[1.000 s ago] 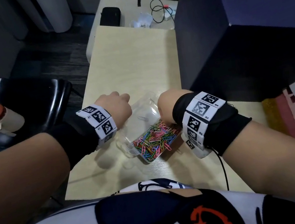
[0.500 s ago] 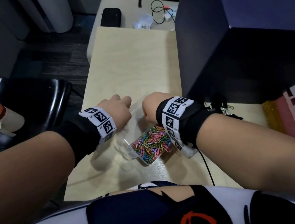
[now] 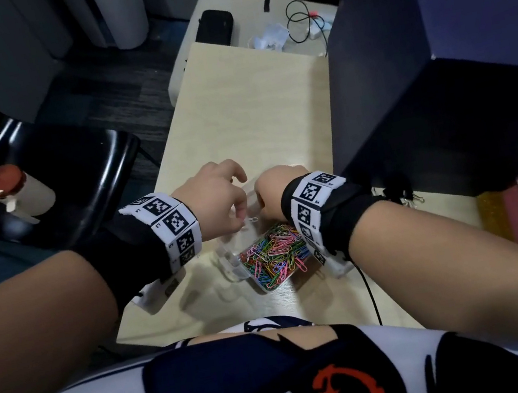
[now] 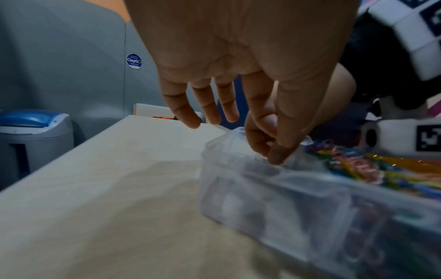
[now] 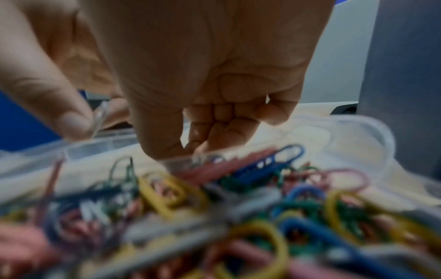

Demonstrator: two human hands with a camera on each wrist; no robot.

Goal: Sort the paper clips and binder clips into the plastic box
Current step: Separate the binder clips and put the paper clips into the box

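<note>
Paper clips (image 3: 276, 255), in many colours, fill the near compartment of the clear plastic box (image 3: 231, 265), which lies on the pale surface (image 3: 236, 113) just under both wrists. The left hand (image 3: 216, 200) pinches something small between thumb and forefinger at the box's left rim, its other fingers (image 4: 183, 105) hanging loose; what it pinches is too blurred to name. The right hand (image 3: 270, 190) has its fingers curled in, thumb (image 5: 52, 98) pressing a thin clear edge of plastic; I cannot tell whether that is the lid. Compared with half a second ago, both hands sit closer together over the far part of the box, nearly touching. Black binder clips (image 3: 399, 194) lie on the surface to the right, beside the dark partition (image 3: 384, 70).
</note>
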